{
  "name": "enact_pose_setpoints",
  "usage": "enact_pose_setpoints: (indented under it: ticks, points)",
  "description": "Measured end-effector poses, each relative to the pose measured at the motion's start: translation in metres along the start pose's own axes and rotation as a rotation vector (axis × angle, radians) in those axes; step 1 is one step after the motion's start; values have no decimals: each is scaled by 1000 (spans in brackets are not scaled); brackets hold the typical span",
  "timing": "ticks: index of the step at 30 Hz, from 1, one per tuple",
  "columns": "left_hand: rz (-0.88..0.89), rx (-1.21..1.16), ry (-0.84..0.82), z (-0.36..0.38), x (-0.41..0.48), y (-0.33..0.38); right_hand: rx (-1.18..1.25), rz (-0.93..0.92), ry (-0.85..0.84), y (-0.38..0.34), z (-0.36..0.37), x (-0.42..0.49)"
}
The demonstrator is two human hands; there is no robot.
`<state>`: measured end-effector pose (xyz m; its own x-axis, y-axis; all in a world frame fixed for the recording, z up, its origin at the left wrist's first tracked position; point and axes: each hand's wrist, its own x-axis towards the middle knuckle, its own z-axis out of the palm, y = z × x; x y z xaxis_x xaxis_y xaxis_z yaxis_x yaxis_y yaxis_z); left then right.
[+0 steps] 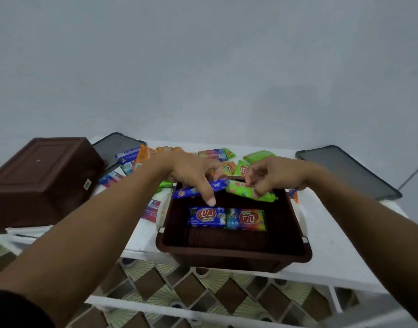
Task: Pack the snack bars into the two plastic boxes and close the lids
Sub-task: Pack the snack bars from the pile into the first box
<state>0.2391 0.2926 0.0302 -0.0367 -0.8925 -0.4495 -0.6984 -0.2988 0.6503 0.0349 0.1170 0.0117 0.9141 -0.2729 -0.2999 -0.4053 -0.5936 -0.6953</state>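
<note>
An open brown plastic box (234, 254) stands at the table's near edge. Two bars lie flat inside it, a blue bar (206, 216) and a rainbow-coloured bar (247, 220) side by side. My left hand (193, 171) grips a blue snack bar (189, 191) over the box's far rim. My right hand (274, 174) pinches a green snack bar (241, 191) just beside it. A second brown box (42, 178) rests upside down at the left. Several loose bars (217, 155) are scattered behind the hands.
Two dark lids lie flat on the white table (333, 252), one lid (113, 147) at the back left, the other lid (350, 171) at the back right. A grey wall rises behind. Patterned floor tiles (179, 287) show below the table's front edge.
</note>
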Motion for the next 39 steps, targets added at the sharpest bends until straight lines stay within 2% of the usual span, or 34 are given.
enact_pose_setpoints:
  ticks: [5,10,16,20,24,27,39]
  points:
    - [-91,372,-188,46,10,-5,-240,91,-190,-8,49,-11]
    - [-139,556,-261,84,29,-13,-354,155,-307,-4,83,-10]
    - [-145,694,-261,104,42,-15,-507,168,-266,10,105,-7]
    - [-132,673,-236,102,40,-14,-503,177,-224,19,108,-4]
    - [-121,563,-176,91,34,-22,-517,173,-250,17,104,-2]
    - [-144,454,-200,84,35,-31,-514,187,-304,13,100,-2]
    - [-234,327,-261,80,44,-39,-414,216,-407,12,92,2]
